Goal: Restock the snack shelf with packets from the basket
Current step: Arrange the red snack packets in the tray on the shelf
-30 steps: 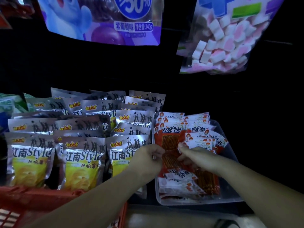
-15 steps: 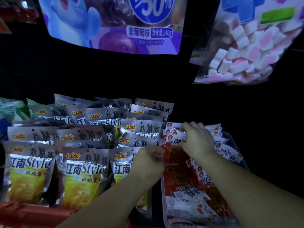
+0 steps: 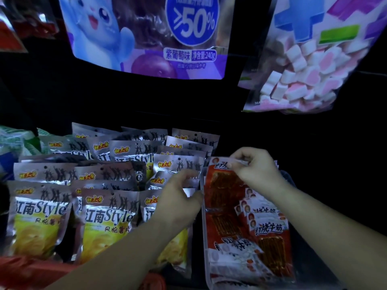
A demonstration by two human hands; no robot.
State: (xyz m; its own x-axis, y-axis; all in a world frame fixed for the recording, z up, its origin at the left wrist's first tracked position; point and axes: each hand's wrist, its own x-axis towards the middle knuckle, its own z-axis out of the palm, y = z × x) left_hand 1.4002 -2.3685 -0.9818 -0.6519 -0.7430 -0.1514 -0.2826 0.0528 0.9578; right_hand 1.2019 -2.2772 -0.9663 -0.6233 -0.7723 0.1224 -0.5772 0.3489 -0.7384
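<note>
Dark shelving fills the background, and we make out the snack shelf [image 3: 326, 155] only dimly behind its stock. High in the frame hang a purple grape-flavour bag [image 3: 146, 38] at centre and a marshmallow bag [image 3: 303, 76] at upper right. Rows of silver-and-yellow crisp packets [image 3: 104, 216] stand across the left and middle, with green packets [image 3: 14, 141] at the far left edge. At lower right a clear plastic tray [image 3: 205, 258] holds overlapping beef-tendon packets [image 3: 266, 225].

Our right hand [image 3: 257, 170] reaches to the back of that tray, its grip pinching the top edge of a red beef-tendon packet [image 3: 222, 185], which stands nearly upright at the tray's left side. Our left hand [image 3: 180, 197] sits just beside it, over the crisp packets, fingers curled and thumb against the packet's left edge. Whether this grip pinches anything we cannot tell. A corner of the red basket [image 3: 31, 268] shows at lower left.
</note>
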